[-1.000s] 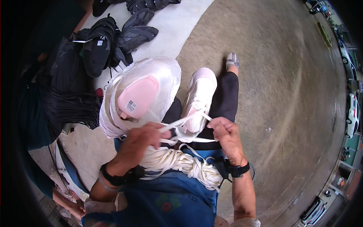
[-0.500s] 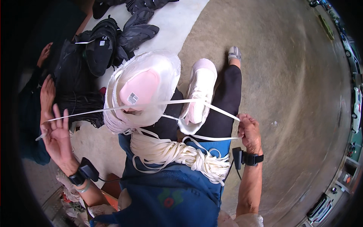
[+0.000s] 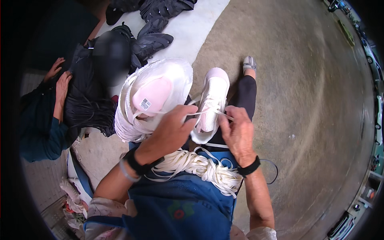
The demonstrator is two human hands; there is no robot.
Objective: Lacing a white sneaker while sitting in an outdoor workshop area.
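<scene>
A white and pink sneaker [image 3: 215, 90] stands on my lap, its toe pointing away from me. A flat white shoelace [image 3: 203, 113] crosses over its tongue. My left hand [image 3: 174, 126] is closed in a pinch on the lace at the shoe's left side. On the right side my right hand [image 3: 239, 130] pinches the lace too, close against the shoe. A tangled bundle of cream laces [image 3: 208, 168] lies across my blue apron [image 3: 168, 200]. Left of the sneaker sits a whitish, layered bundle [image 3: 182, 76] holding a pink oval piece [image 3: 154, 96] with a small printed label.
Black shoes [image 3: 154, 44] lie on a white sheet [image 3: 200, 24] at the far left. Beside them a co-worker's hands [image 3: 61, 82] rest near a bunch of black laces [image 3: 94, 116]. Concrete floor [image 3: 312, 100] extends right, with parked vehicles along the far edge.
Both hands have come inward from wide apart to the sneaker. The long stretched lace is now drawn in close over the shoe. Left of me, the co-worker's hands and a black shoe have moved.
</scene>
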